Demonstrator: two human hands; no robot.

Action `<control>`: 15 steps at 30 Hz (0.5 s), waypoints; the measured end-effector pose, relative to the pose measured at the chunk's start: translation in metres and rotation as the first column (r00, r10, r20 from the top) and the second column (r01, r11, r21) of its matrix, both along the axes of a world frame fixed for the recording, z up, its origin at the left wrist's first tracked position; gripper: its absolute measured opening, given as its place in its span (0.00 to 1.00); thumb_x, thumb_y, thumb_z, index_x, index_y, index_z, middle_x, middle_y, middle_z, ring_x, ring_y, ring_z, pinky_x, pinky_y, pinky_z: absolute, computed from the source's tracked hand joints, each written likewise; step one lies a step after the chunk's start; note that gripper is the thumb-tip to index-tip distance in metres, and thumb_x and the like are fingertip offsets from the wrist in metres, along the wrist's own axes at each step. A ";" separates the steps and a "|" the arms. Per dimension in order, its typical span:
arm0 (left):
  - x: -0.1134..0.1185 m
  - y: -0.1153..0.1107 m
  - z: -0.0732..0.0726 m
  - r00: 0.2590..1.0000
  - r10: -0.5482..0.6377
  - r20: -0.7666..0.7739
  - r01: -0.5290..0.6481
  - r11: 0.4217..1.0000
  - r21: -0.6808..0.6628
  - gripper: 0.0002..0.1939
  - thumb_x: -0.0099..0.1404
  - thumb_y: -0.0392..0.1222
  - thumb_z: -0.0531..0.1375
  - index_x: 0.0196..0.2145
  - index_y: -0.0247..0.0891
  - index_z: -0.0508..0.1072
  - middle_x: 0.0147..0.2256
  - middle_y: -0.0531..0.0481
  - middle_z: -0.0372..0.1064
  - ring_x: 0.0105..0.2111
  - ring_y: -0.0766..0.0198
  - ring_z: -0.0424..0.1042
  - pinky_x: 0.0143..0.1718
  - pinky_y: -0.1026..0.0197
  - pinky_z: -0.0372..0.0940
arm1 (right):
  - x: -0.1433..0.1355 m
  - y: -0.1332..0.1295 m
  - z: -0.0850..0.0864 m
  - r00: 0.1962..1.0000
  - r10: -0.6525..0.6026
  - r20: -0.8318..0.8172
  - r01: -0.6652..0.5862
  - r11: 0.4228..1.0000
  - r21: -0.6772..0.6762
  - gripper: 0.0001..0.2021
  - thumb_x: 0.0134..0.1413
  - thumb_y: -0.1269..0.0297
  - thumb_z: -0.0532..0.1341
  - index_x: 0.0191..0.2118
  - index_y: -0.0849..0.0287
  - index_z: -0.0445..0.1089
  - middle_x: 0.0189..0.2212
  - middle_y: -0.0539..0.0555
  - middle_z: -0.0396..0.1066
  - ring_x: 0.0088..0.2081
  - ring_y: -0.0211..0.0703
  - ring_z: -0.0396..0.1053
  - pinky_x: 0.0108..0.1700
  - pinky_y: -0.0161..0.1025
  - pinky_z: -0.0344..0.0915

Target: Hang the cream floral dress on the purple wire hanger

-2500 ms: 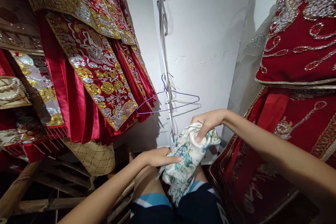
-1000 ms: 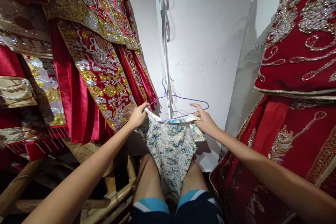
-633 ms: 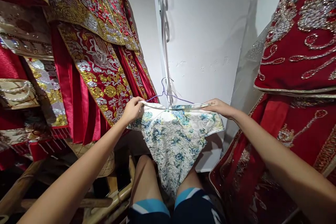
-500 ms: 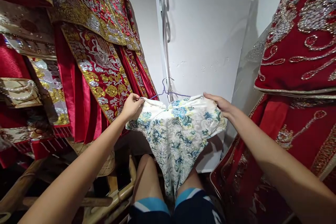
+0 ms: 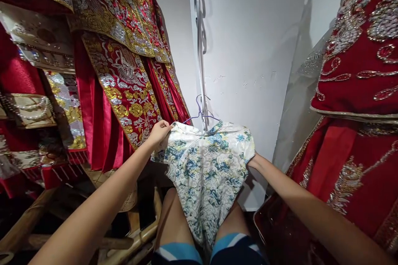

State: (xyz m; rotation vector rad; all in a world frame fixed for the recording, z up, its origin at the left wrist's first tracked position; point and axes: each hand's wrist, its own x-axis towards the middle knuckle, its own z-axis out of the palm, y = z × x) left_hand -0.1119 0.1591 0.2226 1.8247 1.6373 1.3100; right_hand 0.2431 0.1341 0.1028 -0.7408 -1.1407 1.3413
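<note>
A white short-sleeved top [image 5: 205, 165] with a blue and yellow floral print hangs in front of me on a thin purple hanger [image 5: 199, 109]. At its left shoulder, my left hand [image 5: 161, 131] is closed, pinching the cloth near the hanger's end. My right hand [image 5: 254, 161] reaches into the opening of the right sleeve; only the wrist shows, and its fingers are hidden under the cloth. The hanger's hook stands free above the collar. The lower part of the top narrows and falls between my knees.
Red garments with gold and silver embroidery [image 5: 124, 62] hang on the left, and a beaded red garment [image 5: 360, 74] on the right. A white wall [image 5: 248, 41] with a vertical metal rail [image 5: 197, 29] stands ahead. Bamboo furniture [image 5: 141, 236] is at lower left.
My right hand has left the top's right shoulder and slipped inside the right sleeve. My left hand keeps its pinch on the left shoulder. The view has shifted slightly.
</note>
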 end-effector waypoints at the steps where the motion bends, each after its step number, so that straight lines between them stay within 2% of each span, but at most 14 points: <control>1: 0.000 -0.004 -0.001 0.999 -0.040 -0.014 0.040 0.998 0.038 0.07 0.62 0.44 0.57 0.28 0.39 0.67 0.26 0.51 0.66 0.27 0.61 0.67 0.31 0.61 0.61 | 0.007 -0.003 -0.002 0.999 0.013 -0.034 -0.014 1.000 -0.025 0.24 0.64 0.42 0.54 0.44 0.57 0.76 0.45 0.59 0.78 0.46 0.53 0.76 0.46 0.49 0.74; 3: 0.003 -0.012 -0.002 0.991 -0.114 -0.063 0.120 0.987 0.109 0.13 0.64 0.50 0.56 0.32 0.38 0.74 0.35 0.48 0.72 0.39 0.57 0.70 0.41 0.60 0.63 | 0.020 -0.006 0.004 0.997 0.023 -0.078 -0.027 0.998 -0.060 0.21 0.61 0.43 0.57 0.41 0.57 0.76 0.40 0.59 0.80 0.43 0.55 0.78 0.46 0.50 0.74; 6: 0.009 -0.017 0.002 0.969 -0.102 -0.225 0.151 0.965 0.213 0.21 0.64 0.58 0.57 0.40 0.40 0.79 0.43 0.44 0.72 0.48 0.52 0.69 0.48 0.57 0.61 | 0.030 -0.002 0.035 0.996 -0.045 -0.082 0.042 0.998 -0.037 0.09 0.56 0.57 0.65 0.37 0.58 0.75 0.32 0.57 0.80 0.38 0.53 0.79 0.46 0.47 0.75; 8: 0.013 -0.016 0.008 0.947 -0.050 -0.316 0.138 0.956 0.261 0.24 0.63 0.61 0.58 0.42 0.39 0.80 0.43 0.44 0.72 0.44 0.52 0.70 0.44 0.57 0.61 | 0.025 0.002 0.065 0.991 -0.097 -0.088 0.098 0.995 0.007 0.06 0.55 0.61 0.67 0.34 0.58 0.74 0.29 0.55 0.79 0.36 0.52 0.79 0.45 0.45 0.75; 9: 0.015 -0.014 0.012 0.942 -0.040 -0.333 0.135 0.955 0.265 0.24 0.63 0.62 0.59 0.40 0.39 0.80 0.40 0.44 0.73 0.40 0.53 0.71 0.40 0.58 0.61 | 0.020 0.004 0.081 0.988 -0.110 -0.104 0.114 0.993 0.030 0.08 0.56 0.59 0.66 0.34 0.58 0.73 0.28 0.55 0.79 0.35 0.51 0.79 0.44 0.45 0.76; 11: 0.017 -0.010 0.017 0.959 -0.048 -0.278 0.120 0.962 0.246 0.23 0.62 0.62 0.60 0.30 0.38 0.77 0.28 0.48 0.70 0.29 0.59 0.67 0.32 0.61 0.57 | 0.004 0.000 0.110 0.986 -0.104 -0.134 0.117 0.989 0.093 0.12 0.59 0.53 0.64 0.35 0.58 0.73 0.28 0.55 0.79 0.36 0.52 0.79 0.43 0.46 0.76; 13: 0.018 -0.006 0.019 0.984 -0.044 -0.175 0.083 0.972 0.220 0.25 0.61 0.62 0.62 0.19 0.38 0.69 0.18 0.52 0.61 0.21 0.63 0.60 0.26 0.61 0.51 | -0.015 -0.016 0.131 0.993 -0.032 -0.117 0.054 0.981 0.186 0.17 0.60 0.48 0.62 0.38 0.58 0.74 0.29 0.55 0.79 0.38 0.52 0.79 0.43 0.47 0.77; 15: 0.017 -0.004 0.016 0.997 -0.013 -0.077 0.028 0.978 0.205 0.30 0.62 0.63 0.61 0.14 0.40 0.61 0.14 0.54 0.55 0.18 0.65 0.55 0.24 0.61 0.49 | -0.031 -0.044 0.142 0.995 0.103 0.018 -0.104 0.958 0.266 0.22 0.60 0.42 0.60 0.40 0.58 0.75 0.31 0.56 0.79 0.40 0.52 0.79 0.43 0.46 0.76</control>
